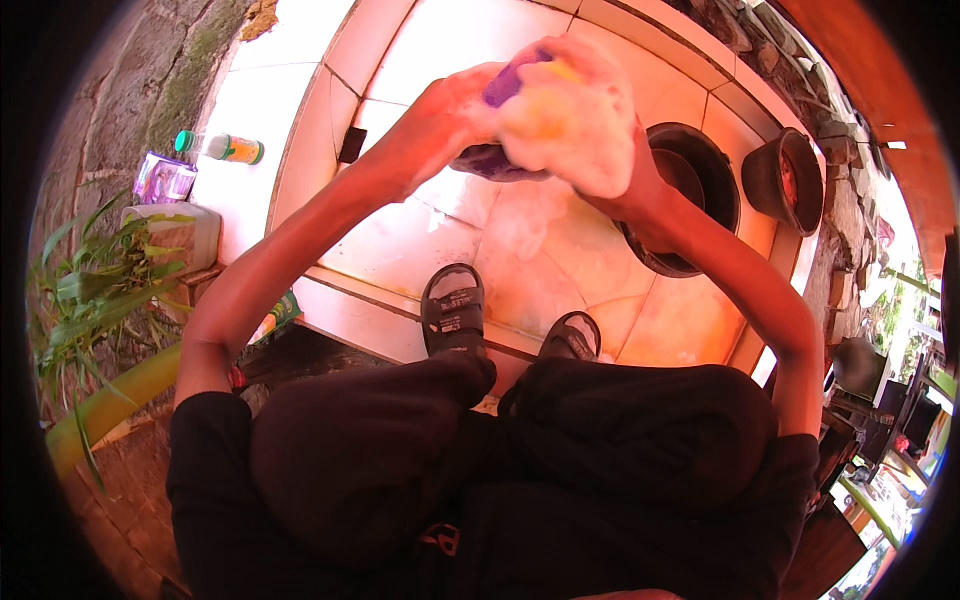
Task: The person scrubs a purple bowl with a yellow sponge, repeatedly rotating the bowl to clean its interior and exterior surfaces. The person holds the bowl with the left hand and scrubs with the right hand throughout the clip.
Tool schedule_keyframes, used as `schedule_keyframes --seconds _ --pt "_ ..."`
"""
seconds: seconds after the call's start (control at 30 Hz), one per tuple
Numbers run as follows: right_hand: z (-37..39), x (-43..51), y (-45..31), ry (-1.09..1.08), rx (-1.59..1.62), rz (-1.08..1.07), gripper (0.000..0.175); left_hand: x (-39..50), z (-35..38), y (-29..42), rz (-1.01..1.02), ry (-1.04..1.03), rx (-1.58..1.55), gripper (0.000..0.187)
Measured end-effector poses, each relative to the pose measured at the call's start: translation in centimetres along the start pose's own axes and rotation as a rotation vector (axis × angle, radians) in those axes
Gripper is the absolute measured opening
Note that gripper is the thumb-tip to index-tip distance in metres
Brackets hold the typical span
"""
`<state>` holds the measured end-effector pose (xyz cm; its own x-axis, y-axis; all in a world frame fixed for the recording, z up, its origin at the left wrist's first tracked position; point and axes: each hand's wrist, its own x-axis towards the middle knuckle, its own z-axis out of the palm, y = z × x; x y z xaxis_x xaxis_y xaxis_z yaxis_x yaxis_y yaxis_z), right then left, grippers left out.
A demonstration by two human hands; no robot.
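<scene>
Both my hands are raised in front of me over a tiled basin floor. Between them is a purple and yellow item (504, 87), thickly covered in white soap foam (566, 131); cloth or something else, I cannot tell. My left hand (466, 101) grips its left side. Foam hides much of my right hand (589, 56), which curls around the far side of the same item. Just below the foam hangs a dark purple part (499, 163), apparently of the same item. Wet suds (525, 225) lie on the pale tiles (442, 225) beneath.
To the right stand a large black bucket (726, 202) and a smaller dark bucket (765, 180). On the left ledge are a green-capped bottle (234, 148), a purple packet (165, 178) and a plastic container (191, 232), beside a leafy plant (90, 292). My sandals (454, 311) rest at the basin's near edge.
</scene>
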<state>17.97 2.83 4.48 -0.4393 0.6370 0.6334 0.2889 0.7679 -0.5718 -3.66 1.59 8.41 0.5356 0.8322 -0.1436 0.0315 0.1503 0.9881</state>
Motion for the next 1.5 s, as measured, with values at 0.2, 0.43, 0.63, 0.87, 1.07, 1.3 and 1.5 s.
schedule_keyframes --seconds 0.2,0.43,0.63,0.87,1.07,1.3,1.5 --pt "-0.9 0.7 2.4 -0.047 0.389 0.266 0.020 0.1 1.0 0.4 -0.008 -0.021 0.047 0.047" --pt "-0.4 0.7 0.1 -0.042 0.003 -0.190 0.033 0.2 -0.2 -0.3 -0.025 0.065 -0.026 0.039" --pt "-0.7 0.8 0.4 -0.015 0.558 0.507 0.027 -0.3 -0.1 0.6 -0.053 -0.035 0.019 0.043" --pt "0.1 1.1 0.0 -0.011 -0.213 -0.198 0.030 0.2 -0.8 -1.0 0.023 0.054 -0.041 0.053" --pt "-0.9 0.7 0.4 0.076 0.732 0.538 0.024 -0.3 -0.3 -0.4 -0.059 -0.006 0.073 0.056" --pt "-0.9 1.9 1.2 -0.065 -0.240 -0.361 0.030 0.1 -0.5 -0.8 -0.070 0.051 -0.020 0.052" --pt "-1.1 -0.3 2.4 -0.025 0.212 0.139 0.038 0.0 -0.1 -0.8 -0.070 -0.033 -0.047 0.050"
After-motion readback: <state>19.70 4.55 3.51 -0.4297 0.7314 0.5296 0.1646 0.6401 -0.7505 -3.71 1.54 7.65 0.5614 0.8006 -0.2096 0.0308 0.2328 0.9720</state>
